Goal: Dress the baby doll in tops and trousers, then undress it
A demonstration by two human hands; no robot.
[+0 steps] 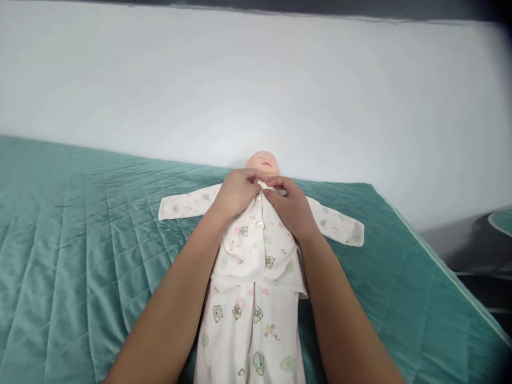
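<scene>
A baby doll (262,161) lies on its back, dressed in a white long-sleeved baby shirt (244,250) printed with small green bears, and matching trousers (228,336). Both sleeves stretch out sideways. My left hand (239,188) and my right hand (291,205) meet at the shirt's collar, just below the doll's chin. Fingers of each hand are pinched on the front edges of the shirt there. Lower on the front, a pale button (261,225) shows. My fingers partly hide the collar and whatever fastening is between them.
A green quilted cover (100,240) spreads under the doll. Behind the doll's head stands a white wall (256,80). The cover's edge slopes down at the right, with a dark area and part of a green rounded object (503,220) beyond it.
</scene>
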